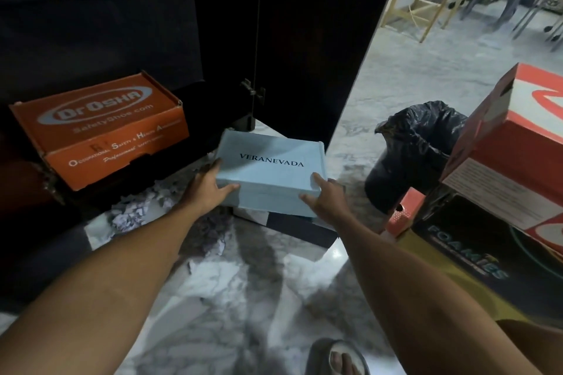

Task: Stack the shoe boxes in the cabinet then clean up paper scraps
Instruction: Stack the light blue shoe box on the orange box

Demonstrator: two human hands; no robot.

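A light blue shoe box (271,170) marked VERANEVADA rests on a black box (301,230) on the floor, in front of the open dark cabinet (128,27). My left hand (210,187) grips its left near corner, and my right hand (327,196) grips its right near corner. An orange Dr.Osha shoe box (103,131) lies tilted on the cabinet's bottom shelf at left. White paper scraps (137,210) are scattered on the marble floor below the cabinet's edge and under my left forearm.
The open cabinet door (320,39) stands just behind the blue box. A bin lined with a black bag (411,155) is at right. More boxes are piled at far right: a red and white box (524,155) over a black Foamies box (475,256). A sandalled foot (338,356) is at the bottom.
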